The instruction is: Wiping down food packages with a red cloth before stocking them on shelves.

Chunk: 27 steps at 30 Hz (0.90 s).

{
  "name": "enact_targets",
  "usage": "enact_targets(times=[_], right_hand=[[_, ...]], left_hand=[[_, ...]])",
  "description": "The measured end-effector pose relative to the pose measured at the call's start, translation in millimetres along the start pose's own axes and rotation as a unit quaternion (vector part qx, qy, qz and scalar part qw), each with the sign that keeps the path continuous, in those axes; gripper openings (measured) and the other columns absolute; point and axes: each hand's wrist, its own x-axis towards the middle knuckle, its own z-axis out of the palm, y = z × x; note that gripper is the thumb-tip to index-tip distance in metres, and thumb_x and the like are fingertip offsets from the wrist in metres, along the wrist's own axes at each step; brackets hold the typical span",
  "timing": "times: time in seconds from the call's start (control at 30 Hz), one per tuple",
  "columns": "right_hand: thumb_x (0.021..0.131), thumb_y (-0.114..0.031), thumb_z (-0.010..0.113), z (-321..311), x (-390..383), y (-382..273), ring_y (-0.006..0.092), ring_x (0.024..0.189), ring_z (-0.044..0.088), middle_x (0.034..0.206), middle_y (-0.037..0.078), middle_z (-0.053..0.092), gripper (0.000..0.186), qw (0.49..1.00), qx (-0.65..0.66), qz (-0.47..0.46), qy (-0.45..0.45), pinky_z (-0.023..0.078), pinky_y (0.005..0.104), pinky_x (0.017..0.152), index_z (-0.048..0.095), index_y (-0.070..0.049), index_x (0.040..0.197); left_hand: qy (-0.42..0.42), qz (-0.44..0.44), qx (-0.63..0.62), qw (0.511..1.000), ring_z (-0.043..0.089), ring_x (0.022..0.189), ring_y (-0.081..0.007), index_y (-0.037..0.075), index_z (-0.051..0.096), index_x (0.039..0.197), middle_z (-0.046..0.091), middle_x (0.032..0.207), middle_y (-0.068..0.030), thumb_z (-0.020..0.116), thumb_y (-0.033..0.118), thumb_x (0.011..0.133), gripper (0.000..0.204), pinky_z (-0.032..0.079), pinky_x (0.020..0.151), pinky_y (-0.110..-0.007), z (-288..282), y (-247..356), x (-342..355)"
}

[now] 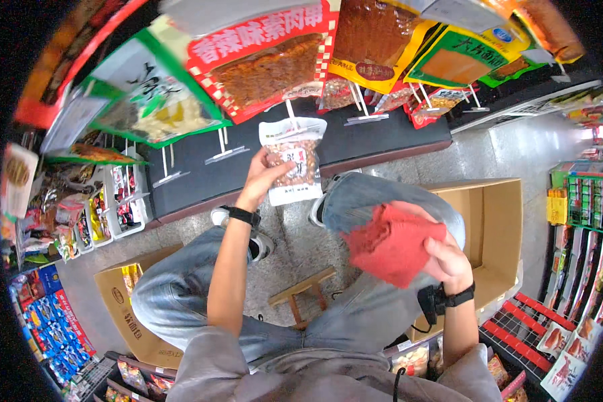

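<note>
My left hand [266, 175] grips the left side of a clear and white pouch of small brownish pieces, like peanuts or beans [305, 175]. The pouch is upright, its top by a white display hook [290, 107]; I cannot tell whether it hangs on it. A folded red cloth [388, 246] is held in my right hand [447, 260], over my right thigh, its thumb on the cloth's right edge. Above the pouch, a large red-bordered snack packet [268, 70] hangs at the front of the rack.
A dark shelf base [248, 175] runs across in front of me. An open cardboard box [504, 231] stands to my right, another cardboard box [124, 315] to my left. A small wooden stool [306, 295] shows between my legs. Green-edged packets [157, 94] hang far left.
</note>
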Motion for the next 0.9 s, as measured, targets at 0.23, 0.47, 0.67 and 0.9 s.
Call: enact_targets(times=[0.23,0.47,0.67,0.9], right_hand=[[0.094,-0.019,0.06,13.7,0.1,12.9,0.0207,0.128,0.046,0.14,0.011,0.047,0.052,0.995,-0.016,-0.072,0.07,0.037,0.0357,0.107,0.039,-0.003,0.139],[0.093,-0.011,0.061,50.9,33.9,45.9,0.0109,0.106,0.056,0.114,0.004,0.062,0.026,0.873,-0.371,-0.214,0.233,0.045,0.0274,0.093,0.059,-0.001,0.117],[0.078,-0.01,0.068,157.9,40.4,108.0,0.0334,0.13,0.044,0.13,0.011,0.059,0.04,0.699,-0.595,-0.383,0.101,0.031,0.0462,0.105,0.066,-0.011,0.118],[0.074,0.0,0.055,183.7,36.7,123.1,0.0369,0.138,0.034,0.136,0.013,0.055,0.053,0.673,-0.63,-0.386,0.025,0.017,0.0529,0.114,0.061,-0.01,0.125]], left_hand=[[-0.044,-0.085,-0.118,0.988,0.067,0.093,-0.0183,0.0,0.06,0.116,0.068,0.107,-0.0096,0.063,0.01,0.085,0.032,0.054,0.085,-0.033,24.4,-5.3,-56.9],[-0.064,-0.151,-0.158,0.974,0.064,0.102,-0.017,0.003,0.054,0.124,0.066,0.112,-0.0073,0.054,0.029,0.092,0.041,0.05,0.092,-0.033,52.9,-3.1,-144.7],[-0.033,-0.033,-0.233,0.971,0.049,0.127,-0.021,0.008,0.04,0.141,0.045,0.143,-0.0115,0.034,0.052,0.1,0.061,0.044,0.102,-0.036,63.5,68.7,-214.8],[-0.005,0.032,-0.323,0.946,0.039,0.136,-0.0244,0.009,0.028,0.148,0.037,0.149,-0.0091,0.027,0.052,0.101,0.063,0.034,0.112,-0.04,59.6,72.3,-271.9]])
